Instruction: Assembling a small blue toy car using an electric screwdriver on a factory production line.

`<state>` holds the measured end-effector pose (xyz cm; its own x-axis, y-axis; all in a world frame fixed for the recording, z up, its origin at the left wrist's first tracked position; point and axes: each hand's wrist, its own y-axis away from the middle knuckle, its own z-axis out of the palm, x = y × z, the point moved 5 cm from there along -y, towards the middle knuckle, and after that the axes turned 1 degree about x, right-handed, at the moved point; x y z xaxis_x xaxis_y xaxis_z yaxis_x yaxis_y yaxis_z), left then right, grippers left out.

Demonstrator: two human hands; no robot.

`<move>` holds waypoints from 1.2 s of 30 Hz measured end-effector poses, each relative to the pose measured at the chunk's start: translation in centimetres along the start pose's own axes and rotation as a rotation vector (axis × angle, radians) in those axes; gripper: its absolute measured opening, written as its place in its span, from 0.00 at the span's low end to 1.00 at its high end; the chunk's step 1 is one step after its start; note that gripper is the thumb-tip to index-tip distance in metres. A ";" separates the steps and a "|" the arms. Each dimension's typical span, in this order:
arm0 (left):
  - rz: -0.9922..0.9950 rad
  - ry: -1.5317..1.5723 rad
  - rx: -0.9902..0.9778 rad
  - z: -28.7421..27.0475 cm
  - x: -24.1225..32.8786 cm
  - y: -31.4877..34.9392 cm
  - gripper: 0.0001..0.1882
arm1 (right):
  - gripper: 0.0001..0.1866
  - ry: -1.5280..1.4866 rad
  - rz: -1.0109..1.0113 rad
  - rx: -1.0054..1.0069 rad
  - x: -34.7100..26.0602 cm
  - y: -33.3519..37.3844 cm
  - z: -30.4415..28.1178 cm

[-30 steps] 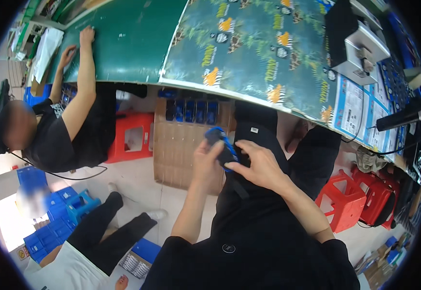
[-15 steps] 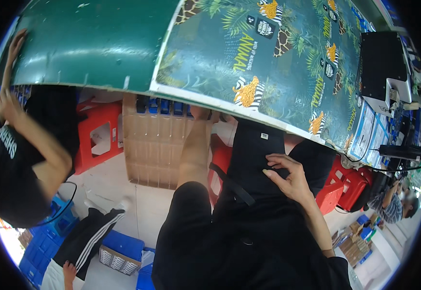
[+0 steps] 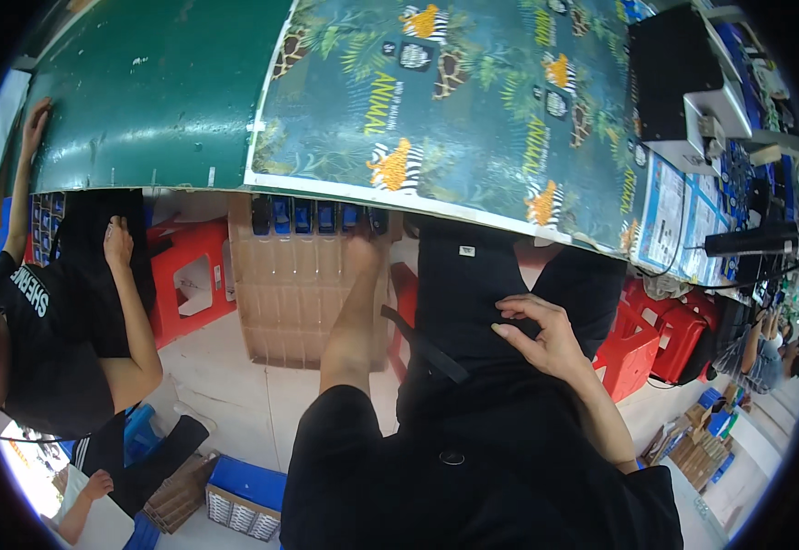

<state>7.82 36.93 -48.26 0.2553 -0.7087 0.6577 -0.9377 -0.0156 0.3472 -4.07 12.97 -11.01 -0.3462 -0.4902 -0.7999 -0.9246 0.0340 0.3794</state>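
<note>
My left arm reaches down beside my leg. My left hand [image 3: 361,246] is at the right side of a brown compartmented tray [image 3: 280,302], close to its upper row of small blue pieces [image 3: 303,217]. Its fingers are too dark and blurred to make out, so what it holds, if anything, cannot be told. Above the lap of my black trousers [image 3: 459,284] hovers my right hand [image 3: 546,339]. Its fingers are bent and the thumb stands apart from them, with nothing visible between. A black strap [image 3: 427,344] hangs loose at my waist.
Across the front runs a green table [image 3: 161,101], partly covered by an animal-printed sheet [image 3: 326,110]. A black-and-white machine [image 3: 684,82] stands at its right end. Red stools [image 3: 189,280] are on both sides. A co-worker [image 3: 51,339] sits at left; a blue-lined box [image 3: 246,495] lies behind.
The view has shifted, and more of the tray's blue row shows. My left hand shows lower beside the tray; my right hand keeps its pose. The co-worker's hand has moved away from their other arm.
</note>
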 end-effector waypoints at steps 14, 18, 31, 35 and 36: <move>0.250 -0.368 -0.235 9.2 1.0 -2.0 0.26 | 0.15 -0.085 0.105 0.206 5.6 3.5 -4.9; 0.259 -0.067 0.107 7.5 -6.0 -6.1 0.31 | 0.15 -0.188 0.107 0.127 3.8 1.9 -3.6; 0.018 -0.078 -0.152 0.5 -7.7 -2.8 0.24 | 0.14 -0.138 0.295 0.090 6.8 -0.8 -1.6; -0.036 -0.061 -0.192 -0.2 -5.6 -1.7 0.22 | 0.13 -0.129 0.233 0.090 6.7 -2.3 -1.4; -0.053 -0.061 -0.190 -0.3 -4.6 -1.9 0.22 | 0.13 -0.130 0.213 0.078 6.0 -3.1 -1.2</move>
<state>8.55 40.44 -51.72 0.2827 -0.7520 0.5954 -0.8605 0.0755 0.5039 -3.11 8.87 -16.40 -0.5472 -0.3494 -0.7606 -0.8364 0.1942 0.5126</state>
